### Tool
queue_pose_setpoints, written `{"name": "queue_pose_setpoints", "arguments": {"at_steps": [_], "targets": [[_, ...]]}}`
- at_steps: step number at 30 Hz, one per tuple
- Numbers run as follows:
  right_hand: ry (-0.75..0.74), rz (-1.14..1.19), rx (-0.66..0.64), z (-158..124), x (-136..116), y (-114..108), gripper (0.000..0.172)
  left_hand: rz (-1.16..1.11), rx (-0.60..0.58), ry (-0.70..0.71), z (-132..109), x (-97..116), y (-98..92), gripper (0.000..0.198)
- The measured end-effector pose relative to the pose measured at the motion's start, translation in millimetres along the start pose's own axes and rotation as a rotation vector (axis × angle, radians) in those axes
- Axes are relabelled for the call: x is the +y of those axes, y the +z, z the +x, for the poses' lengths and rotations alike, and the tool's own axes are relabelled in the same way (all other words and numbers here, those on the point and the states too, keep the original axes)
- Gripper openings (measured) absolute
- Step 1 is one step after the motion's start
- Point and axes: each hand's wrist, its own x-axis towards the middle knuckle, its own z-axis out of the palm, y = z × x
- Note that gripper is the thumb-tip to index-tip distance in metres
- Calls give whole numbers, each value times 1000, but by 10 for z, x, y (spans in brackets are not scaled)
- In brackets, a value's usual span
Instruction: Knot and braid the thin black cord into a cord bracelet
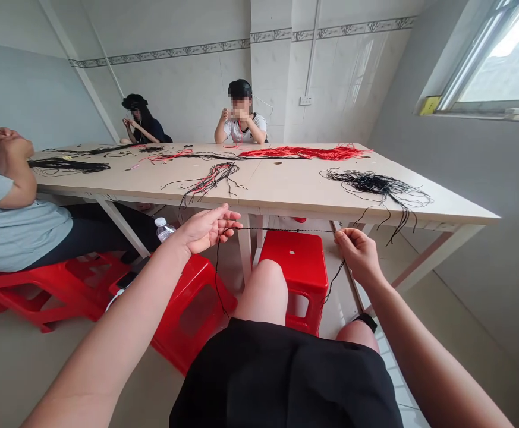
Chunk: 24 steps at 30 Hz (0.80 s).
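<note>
A thin black cord (pixel 286 229) is stretched taut between my two hands, just below the near edge of the table (pixel 286 190). My left hand (pixel 206 227) pinches one end with the other fingers spread. My right hand (pixel 358 252) is closed on the other end, and loose cord tails hang down from both hands beside my knees. A tangle of black cords (pixel 377 185) lies on the table above my right hand.
Red plastic stools (pixel 301 267) stand under the table in front of my knees. Red cords (pixel 306 153) and mixed red-black cords (pixel 212 177) lie on the table. A person sits at the left, two more at the far side. A water bottle (pixel 164 228) stands by the left stools.
</note>
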Motion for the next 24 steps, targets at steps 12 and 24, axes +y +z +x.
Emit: {"name": "queue_pose_setpoints", "arguments": {"at_steps": [12, 24], "targets": [[-23, 3, -61, -107, -188, 162, 28, -8, 141, 21, -265, -30, -376, 27], [-20, -36, -84, -199, -188, 234, 29, 4, 162, 40, -458, -68, -627, 28]]}}
